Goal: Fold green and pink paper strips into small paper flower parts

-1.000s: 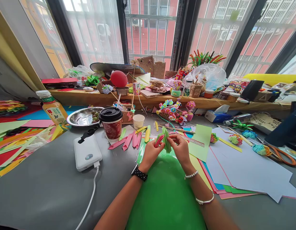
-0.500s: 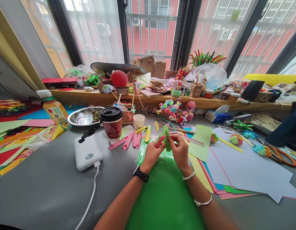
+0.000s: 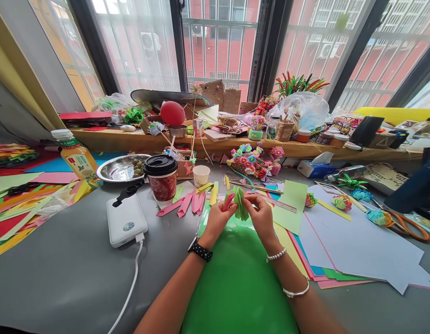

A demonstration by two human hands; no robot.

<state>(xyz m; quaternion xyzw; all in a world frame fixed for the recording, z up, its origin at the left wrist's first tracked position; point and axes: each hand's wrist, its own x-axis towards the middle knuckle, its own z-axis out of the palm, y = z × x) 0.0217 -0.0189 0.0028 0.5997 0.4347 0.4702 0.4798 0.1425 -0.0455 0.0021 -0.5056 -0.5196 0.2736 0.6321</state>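
Above a glossy green surface [image 3: 239,287] at the near side of the smooth grey bench [image 3: 61,283], the left hand [image 3: 215,223] pinches pink folded paper [image 3: 228,202] between thumb and curled fingers; the right hand [image 3: 261,218] grips pleated green paper [image 3: 240,204] just beside it, thumb against fingertips. Both forearms reach forward and angle inward, hands nearly meeting. Flat, pointed pink strips [image 3: 185,205] lie to their left, near a paper cup [image 3: 201,177].

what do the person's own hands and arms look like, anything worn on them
Both arms are bare, with no sleeves or gloves in view. By the left hand is a watch on a black band with white dots; by the right hand, a silvery beaded bracelet and, farther up, a thin silvery bangle.
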